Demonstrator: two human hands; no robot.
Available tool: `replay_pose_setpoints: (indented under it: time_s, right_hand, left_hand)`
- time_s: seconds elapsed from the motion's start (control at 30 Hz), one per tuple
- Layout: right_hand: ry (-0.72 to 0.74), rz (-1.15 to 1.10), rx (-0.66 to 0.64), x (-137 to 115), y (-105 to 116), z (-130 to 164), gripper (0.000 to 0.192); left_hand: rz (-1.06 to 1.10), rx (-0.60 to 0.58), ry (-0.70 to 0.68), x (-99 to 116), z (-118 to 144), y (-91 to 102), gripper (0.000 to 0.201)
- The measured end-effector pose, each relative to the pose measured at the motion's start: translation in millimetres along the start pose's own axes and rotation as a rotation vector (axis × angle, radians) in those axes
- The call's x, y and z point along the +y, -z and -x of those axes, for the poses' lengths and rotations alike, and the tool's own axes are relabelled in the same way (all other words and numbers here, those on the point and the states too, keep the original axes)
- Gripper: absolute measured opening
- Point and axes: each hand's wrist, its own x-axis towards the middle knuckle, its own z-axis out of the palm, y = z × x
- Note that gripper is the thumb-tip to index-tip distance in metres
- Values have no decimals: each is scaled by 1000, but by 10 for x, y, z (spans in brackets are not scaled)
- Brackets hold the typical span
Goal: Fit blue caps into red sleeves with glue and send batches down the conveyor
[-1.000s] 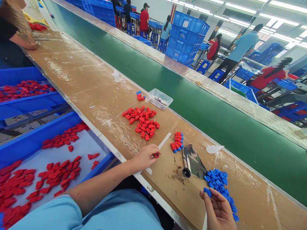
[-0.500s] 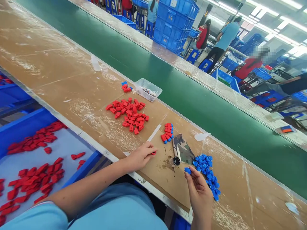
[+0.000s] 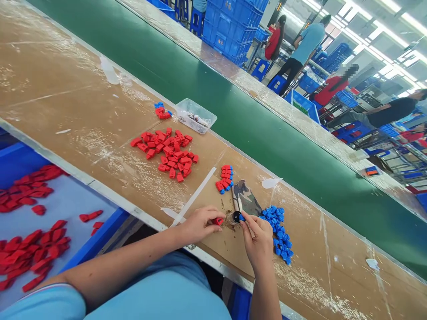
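My left hand point(image 3: 201, 226) is closed on a small red plastic block point(image 3: 218, 221) over the cardboard-covered bench. Between the fingertips of my right hand point(image 3: 258, 238) is a small blue plastic piece point(image 3: 242, 218), held right by a small round jar with a black top point(image 3: 236, 217); whether it touches the jar I cannot tell. Behind the jar lies a camouflage-patterned cloth point(image 3: 246, 198). A short row of joined red-and-blue pieces point(image 3: 224, 179) sits beyond my hands. Loose blue pieces point(image 3: 282, 231) are heaped to the right, and a pile of red blocks point(image 3: 168, 151) lies to the left.
A clear plastic tray point(image 3: 195, 116) with small items stands beside the green conveyor belt point(image 3: 247, 111). At lower left, a blue crate point(image 3: 113, 226) holds many red pieces. Stacked blue crates point(image 3: 230, 29) and several people are beyond the belt.
My right hand has moved left with the blue piece, from beside the blue heap to the jar. My left hand has turned so the red block shows more. The camera view has shifted slightly.
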Motion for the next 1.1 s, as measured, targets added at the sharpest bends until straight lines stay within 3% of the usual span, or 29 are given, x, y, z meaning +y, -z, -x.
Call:
replay_pose_setpoints:
  time_s: [0.23, 0.47, 0.73, 0.93, 1.1]
  right_hand:
    - [-23, -52, -43, 20, 21, -14, 25]
    - [-251, -180, 3, 34, 44, 46, 30]
    - [-357, -209, 12, -15, 86, 44, 34]
    - [-271, -314, -9, -195, 124, 47, 25]
    - [-119, -249, -33, -320, 27, 88, 20]
  left_hand:
    - [6, -8, -32, 9, 0, -28, 33]
    - [42, 12, -53, 8, 4, -57, 36]
    - [220, 69, 82, 8, 12, -113, 21]
    - [310, 79, 86, -9, 11, -125, 16]
    - [239, 71, 55, -25, 17, -112, 16]
